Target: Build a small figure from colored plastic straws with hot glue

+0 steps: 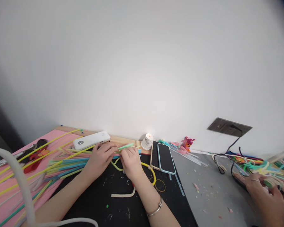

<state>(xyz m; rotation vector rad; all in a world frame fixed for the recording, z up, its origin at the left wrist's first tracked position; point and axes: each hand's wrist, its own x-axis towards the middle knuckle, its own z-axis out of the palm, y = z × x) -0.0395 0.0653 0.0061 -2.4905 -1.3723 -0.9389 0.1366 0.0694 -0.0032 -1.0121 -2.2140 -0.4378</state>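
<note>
My left hand [101, 157] and my right hand [130, 160] are close together over the black mat [92, 195], with fingers bent in a pinch. Between them, light green pipe cleaners [126, 146] stick out past the fingertips; my fingers hide where they are gripped. Left of my left hand lies a loose bundle of pale green, blue and pink pipe cleaners [66, 165]. A yellow bent pipe cleaner [153, 175] curves beside my right wrist, and a cream one [123, 195] lies below it.
A white power bank [92, 140], a paper cup [147, 141] and a phone [166, 158] stand along the wall side. Red-handled pliers [35, 156] lie on the pink sheet. A white curved tube [21, 183] crosses the left foreground. At right, another person's hands [266, 195] hold a pale green piece.
</note>
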